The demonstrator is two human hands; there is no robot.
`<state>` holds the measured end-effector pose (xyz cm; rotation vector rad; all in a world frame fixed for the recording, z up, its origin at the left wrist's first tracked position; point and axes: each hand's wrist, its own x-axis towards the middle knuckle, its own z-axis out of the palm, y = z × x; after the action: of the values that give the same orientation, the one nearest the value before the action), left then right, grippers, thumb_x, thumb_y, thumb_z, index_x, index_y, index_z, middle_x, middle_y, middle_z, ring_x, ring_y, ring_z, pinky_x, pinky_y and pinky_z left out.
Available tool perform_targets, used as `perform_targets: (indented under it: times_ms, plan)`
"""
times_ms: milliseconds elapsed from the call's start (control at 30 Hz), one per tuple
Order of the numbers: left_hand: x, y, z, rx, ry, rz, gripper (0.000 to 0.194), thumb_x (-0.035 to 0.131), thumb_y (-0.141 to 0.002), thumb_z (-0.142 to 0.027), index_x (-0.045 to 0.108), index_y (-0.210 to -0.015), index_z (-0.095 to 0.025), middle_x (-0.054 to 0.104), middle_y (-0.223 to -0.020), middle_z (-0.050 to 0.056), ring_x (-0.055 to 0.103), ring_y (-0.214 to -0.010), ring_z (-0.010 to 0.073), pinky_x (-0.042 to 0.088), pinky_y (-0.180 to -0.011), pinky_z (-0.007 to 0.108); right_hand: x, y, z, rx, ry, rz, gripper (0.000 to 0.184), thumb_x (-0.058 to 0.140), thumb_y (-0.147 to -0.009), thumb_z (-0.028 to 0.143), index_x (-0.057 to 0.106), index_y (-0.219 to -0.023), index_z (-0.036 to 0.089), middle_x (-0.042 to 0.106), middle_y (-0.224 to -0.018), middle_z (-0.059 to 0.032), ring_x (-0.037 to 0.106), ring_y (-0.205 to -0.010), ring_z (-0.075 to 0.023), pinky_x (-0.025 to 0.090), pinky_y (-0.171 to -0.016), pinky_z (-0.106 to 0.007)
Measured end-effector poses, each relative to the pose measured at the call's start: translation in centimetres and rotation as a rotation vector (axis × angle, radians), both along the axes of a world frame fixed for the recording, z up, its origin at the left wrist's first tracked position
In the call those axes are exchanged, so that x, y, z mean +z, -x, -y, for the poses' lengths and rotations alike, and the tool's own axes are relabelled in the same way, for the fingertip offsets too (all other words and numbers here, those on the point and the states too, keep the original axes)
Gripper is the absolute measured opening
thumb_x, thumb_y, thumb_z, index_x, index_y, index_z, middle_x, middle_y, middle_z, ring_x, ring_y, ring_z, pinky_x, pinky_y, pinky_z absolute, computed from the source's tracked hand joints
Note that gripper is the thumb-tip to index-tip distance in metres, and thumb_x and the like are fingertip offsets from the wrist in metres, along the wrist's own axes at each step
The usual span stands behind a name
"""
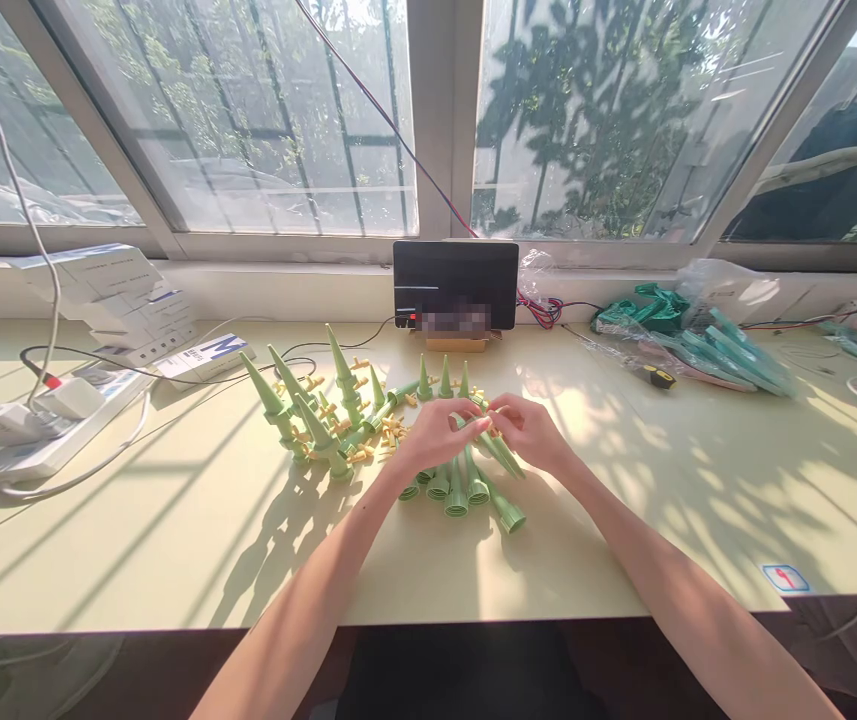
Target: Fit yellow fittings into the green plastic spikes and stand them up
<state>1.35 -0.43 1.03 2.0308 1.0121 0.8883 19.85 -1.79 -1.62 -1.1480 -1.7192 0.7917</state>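
Observation:
My left hand (439,437) is closed in a pinch, with green plastic of a watering spike showing at its fingertips. Close against it, my right hand (529,430) is also pinched, and its fingers hide what is in them. Below the hands lie several green watering spikes (456,495), their open threaded ends toward me; one loose spike (507,512) points off to the right. To the left, green spikes with yellow valves (349,390) stand upright on the table. Small yellow valves (392,435) lie in a pile beside my left hand. A few more green spikes (444,378) stand behind my hands.
A dark tablet (455,285) leans on a stand by the window. White boxes (109,295) and a power strip (75,425) with cables are at left. Green plastic bags (645,310) and a yellow-black tool (658,377) lie at right. The table's front edge (473,622) is near me.

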Motion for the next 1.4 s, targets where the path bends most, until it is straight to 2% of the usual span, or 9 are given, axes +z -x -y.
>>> perform_targets:
  times_ms: [133, 267, 600, 800, 933, 1067, 1167, 1267, 1400]
  plan:
    - [0.0, 0.8, -0.6, -0.036, 0.002, -0.078, 0.026, 0.06, -0.079, -0.041, 0.074, -0.081, -0.019, 0.069, -0.075, 0.003, 0.039, -0.042, 0.0064, 0.032, -0.044, 0.022, -0.1, 0.5, 0.2, 0.035, 0.061, -0.023, 0.026, 0.054, -0.087, 0.044, 0.059, -0.085, 0.019, 0.065, -0.063, -0.0007, 0.052, -0.047, -0.0112, 0.041, -0.045, -0.023]
    - [0.2, 1.9, -1.4, -0.095, -0.068, -0.118, 0.02, 0.063, -0.077, -0.036, 0.075, -0.07, -0.022, 0.067, -0.063, 0.003, 0.047, -0.049, 0.0114, 0.036, -0.048, 0.023, -0.5, 1.0, 0.6, 0.106, 0.066, 0.071, 0.027, 0.049, -0.09, 0.043, 0.06, -0.084, 0.019, 0.065, -0.061, 0.0002, 0.047, -0.041, -0.0093, 0.036, -0.042, -0.022]
    - [-0.5, 2.3, -1.7, -0.098, -0.146, -0.202, 0.012, 0.069, -0.072, -0.031, 0.074, -0.063, -0.025, 0.063, -0.056, 0.001, 0.05, -0.05, 0.0142, 0.036, -0.052, 0.025, -1.1, 0.8, 0.4, 0.023, -0.064, 0.216, 0.033, 0.046, -0.092, 0.043, 0.062, -0.077, 0.019, 0.058, -0.051, 0.0022, 0.042, -0.045, -0.0102, 0.033, -0.046, -0.023]
    - [0.6, 1.9, -1.5, 0.073, -0.209, -0.153, 0.026, 0.057, -0.085, -0.037, 0.072, -0.071, -0.021, 0.064, -0.066, 0.002, 0.046, -0.055, 0.0128, 0.036, -0.058, 0.026, -0.9, 1.0, 0.7, -0.036, -0.106, 0.211, 0.033, 0.044, -0.093, 0.043, 0.062, -0.08, 0.019, 0.058, -0.053, 0.0019, 0.048, -0.049, -0.012, 0.037, -0.051, -0.024]
    - [1.3, 1.1, -0.4, 0.171, -0.312, 0.02, 0.036, 0.053, -0.088, -0.039, 0.063, -0.061, -0.018, 0.051, -0.058, 0.001, 0.041, -0.055, 0.0123, 0.033, -0.056, 0.026, 0.0, 0.9, 0.3, -0.074, -0.124, 0.113, 0.03, 0.047, -0.092, 0.043, 0.061, -0.082, 0.018, 0.061, -0.059, -0.0007, 0.056, -0.054, -0.0147, 0.043, -0.055, -0.026]
    - [0.9, -0.6, 1.9, -0.044, -0.414, -0.011, 0.038, 0.051, -0.088, -0.032, 0.054, -0.052, -0.019, 0.048, -0.054, 0.0, 0.038, -0.051, 0.0114, 0.03, -0.052, 0.027, 2.3, 1.0, -1.3, -0.069, -0.089, 0.033, 0.028, 0.054, -0.087, 0.043, 0.062, -0.081, 0.017, 0.065, -0.065, -0.0034, 0.059, -0.056, -0.0155, 0.044, -0.053, -0.026]
    - [0.0, -2.0, 3.8, -0.223, -0.519, -0.164, 0.036, 0.051, -0.086, -0.029, 0.053, -0.051, -0.019, 0.05, -0.053, 0.001, 0.036, -0.048, 0.0115, 0.026, -0.05, 0.029, 4.2, 1.5, -2.8, 0.082, -0.007, 0.152, 0.025, 0.058, -0.084, 0.04, 0.064, -0.08, 0.016, 0.065, -0.062, -0.0019, 0.055, -0.049, -0.0121, 0.04, -0.047, -0.023]
    - [-1.0, -3.1, 4.8, -0.289, -0.637, -0.232, 0.034, 0.051, -0.084, -0.028, 0.053, -0.051, -0.019, 0.051, -0.052, 0.002, 0.035, -0.044, 0.0109, 0.023, -0.048, 0.031, 5.2, 2.8, -4.2, 0.215, 0.017, 0.308, 0.021, 0.058, -0.083, 0.034, 0.069, -0.083, 0.016, 0.067, -0.066, -0.0014, 0.052, -0.049, -0.0101, 0.037, -0.046, -0.021]
    - [-2.3, -3.7, 5.1, -0.292, -0.737, -0.223, 0.035, 0.052, -0.081, -0.027, 0.049, -0.047, -0.017, 0.05, -0.049, 0.0, 0.033, -0.042, 0.0089, 0.023, -0.045, 0.029, 5.0, 5.7, -5.8, 0.416, -0.075, 0.586, 0.014, 0.06, -0.082, 0.018, 0.072, -0.085, 0.015, 0.069, -0.078, -0.0036, 0.058, -0.065, -0.0116, 0.04, -0.059, -0.021]
